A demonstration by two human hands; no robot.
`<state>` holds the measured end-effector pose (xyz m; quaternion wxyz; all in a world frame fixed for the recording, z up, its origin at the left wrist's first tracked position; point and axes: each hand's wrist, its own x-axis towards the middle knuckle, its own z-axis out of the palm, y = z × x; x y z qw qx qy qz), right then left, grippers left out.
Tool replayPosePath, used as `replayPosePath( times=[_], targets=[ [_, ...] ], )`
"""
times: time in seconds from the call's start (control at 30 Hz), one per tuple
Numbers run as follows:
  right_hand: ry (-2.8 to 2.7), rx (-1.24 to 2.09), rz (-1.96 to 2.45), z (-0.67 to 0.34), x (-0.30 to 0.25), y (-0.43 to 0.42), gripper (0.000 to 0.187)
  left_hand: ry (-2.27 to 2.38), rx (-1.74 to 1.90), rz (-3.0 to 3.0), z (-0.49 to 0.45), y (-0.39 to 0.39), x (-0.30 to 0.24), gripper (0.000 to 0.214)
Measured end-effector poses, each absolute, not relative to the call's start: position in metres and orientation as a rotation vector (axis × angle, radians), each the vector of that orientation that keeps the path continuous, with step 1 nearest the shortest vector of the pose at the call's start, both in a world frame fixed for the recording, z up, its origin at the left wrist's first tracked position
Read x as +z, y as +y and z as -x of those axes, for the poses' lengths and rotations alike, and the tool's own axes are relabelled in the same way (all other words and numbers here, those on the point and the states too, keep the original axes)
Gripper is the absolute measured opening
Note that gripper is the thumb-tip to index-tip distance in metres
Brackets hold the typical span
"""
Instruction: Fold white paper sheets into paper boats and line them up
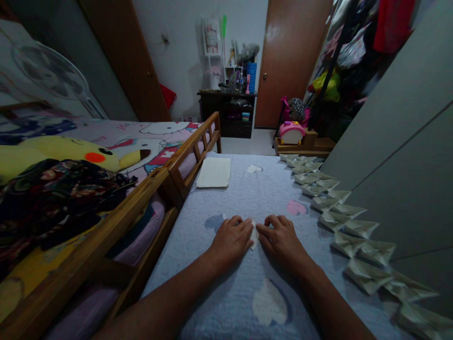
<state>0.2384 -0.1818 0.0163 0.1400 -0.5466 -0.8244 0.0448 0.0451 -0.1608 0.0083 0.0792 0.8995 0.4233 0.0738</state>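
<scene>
A small piece of white paper (253, 234) stands between my two hands on a pale blue quilted bedspread (269, 198), and most of it is hidden by my fingers. My left hand (231, 241) presses on its left side, and my right hand (279, 241) has curled fingers on its right side. A sheet of cream paper (213, 172) lies farther ahead on the quilt. Along the quilt's right side runs a long row of folded paper pieces (347, 226), overlapping one another.
A wooden bed rail (148, 198) runs along the left, beyond it a bed with patterned bedding and a yellow plush toy (63, 151). A grey wardrobe panel (399, 156) stands on the right. A dark wooden cabinet (226, 113) and a brown door (290, 61) stand ahead.
</scene>
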Motion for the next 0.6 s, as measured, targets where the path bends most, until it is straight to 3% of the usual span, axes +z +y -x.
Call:
replayPosePath(
  times=[0.6],
  targets=[
    [-2.413, 0.260, 1.504, -0.262, 0.024, -0.186, 0.019, 1.160, 0.330, -2.523, -0.031, -0.154, 0.008, 0.042]
  ],
)
